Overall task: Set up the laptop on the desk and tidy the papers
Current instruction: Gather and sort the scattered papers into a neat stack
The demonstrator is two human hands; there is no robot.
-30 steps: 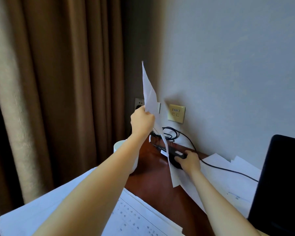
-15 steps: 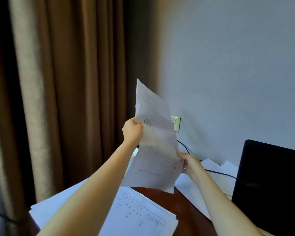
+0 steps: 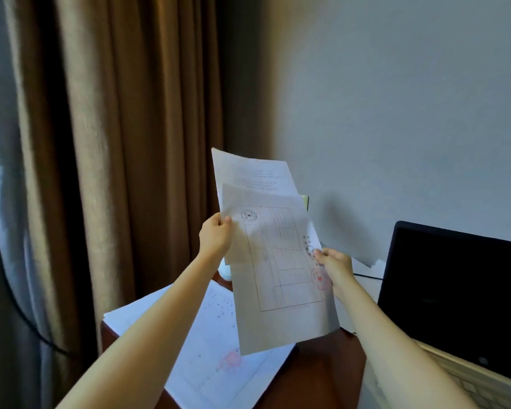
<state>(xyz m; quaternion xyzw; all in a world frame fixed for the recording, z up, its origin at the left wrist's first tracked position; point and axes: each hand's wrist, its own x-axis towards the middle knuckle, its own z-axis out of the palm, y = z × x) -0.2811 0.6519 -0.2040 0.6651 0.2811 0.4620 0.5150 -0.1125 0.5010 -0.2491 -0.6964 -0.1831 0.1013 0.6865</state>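
Left hand [image 3: 216,236] and right hand [image 3: 335,268] both pinch the loose sheets [image 3: 281,276] at opposite edges now, right one newly up off the desk [image 3: 322,373], sheets raised left of the open laptop [image 3: 455,290], so gathering looks underway, near stack [image 3: 213,349] likely next.

Dim room, low contrast. Soft cool daylight comes in at far left thru the curtain [image 3: 101,143], bluish on its edge folds. Light passes thru the held sheets [image 3: 278,276]; their overlap reads darker. Fuzzy shadow on the wall [image 3: 396,113] just right of them. Laptop screen [image 3: 455,290] flat black. Pic soft overall, slight smear; curtain folds bow w/ wide-angle bend at left edge.
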